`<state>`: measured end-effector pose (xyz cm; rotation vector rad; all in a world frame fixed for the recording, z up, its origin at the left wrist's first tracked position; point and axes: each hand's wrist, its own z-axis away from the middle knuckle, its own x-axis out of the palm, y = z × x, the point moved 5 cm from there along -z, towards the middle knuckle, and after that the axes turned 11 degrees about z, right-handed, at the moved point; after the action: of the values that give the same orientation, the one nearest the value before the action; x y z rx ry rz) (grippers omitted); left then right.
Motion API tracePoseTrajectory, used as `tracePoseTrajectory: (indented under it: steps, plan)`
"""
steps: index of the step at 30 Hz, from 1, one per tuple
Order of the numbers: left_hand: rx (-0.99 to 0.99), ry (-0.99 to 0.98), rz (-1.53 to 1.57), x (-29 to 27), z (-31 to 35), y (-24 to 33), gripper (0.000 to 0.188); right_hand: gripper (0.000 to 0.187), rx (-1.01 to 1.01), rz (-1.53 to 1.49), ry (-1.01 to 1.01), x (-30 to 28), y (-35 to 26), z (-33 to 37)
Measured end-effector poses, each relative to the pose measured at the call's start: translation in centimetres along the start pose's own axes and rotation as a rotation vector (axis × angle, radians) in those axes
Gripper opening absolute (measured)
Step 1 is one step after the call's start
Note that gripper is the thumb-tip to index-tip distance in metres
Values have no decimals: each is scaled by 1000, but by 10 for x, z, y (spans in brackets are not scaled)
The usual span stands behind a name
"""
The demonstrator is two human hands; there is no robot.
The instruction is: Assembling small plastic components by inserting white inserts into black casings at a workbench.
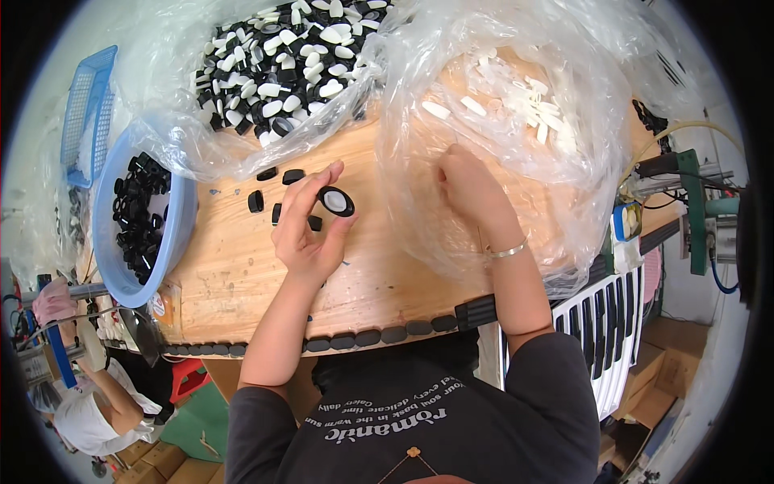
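Observation:
My left hand (309,234) is raised over the wooden table, fingers and thumb pinching a small black oval cap (326,196) by its rim. A white face shows inside the cap's rim. Beyond and beside this hand lie several loose black pieces (256,201). My right hand (474,189), with a bracelet at the wrist, is closed at the mouth of a clear plastic bag (407,161). Its fingertips are mostly hidden, so I cannot tell what they hold. Deeper in that bag lie flat white oval pieces (538,109).
Another clear bag holds a heap of black-and-white pieces (278,73) at the back. A blue basin (187,211) of black parts stands left, near a blue basket (87,105). Dark pads line the table's front edge (368,337). A machine (697,202) is at right; another person (97,403) works at lower left.

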<state>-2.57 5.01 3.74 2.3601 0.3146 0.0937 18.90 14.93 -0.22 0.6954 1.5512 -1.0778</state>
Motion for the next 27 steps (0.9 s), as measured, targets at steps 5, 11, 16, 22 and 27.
tracePoseTrajectory:
  steps: [5, 11, 16, 22, 27]
  plan:
    - [-115, -73, -42, 2, 3, -3, 50, 7, 41, -75, 24, -25, -6, -2]
    - [20, -97, -270, 12, 0, 6, 49, 12, -111, -992, 485, -52, -63, 23]
    - [115, -126, -328, 18, -2, 12, 50, 14, -278, -805, 604, -52, -84, 32]
    - [134, -141, -339, 20, 1, 15, 49, 14, -385, -716, 693, -40, -91, 35]
    - [159, -120, -320, 16, 0, 17, 51, 11, -490, -464, 699, -53, -102, 39]
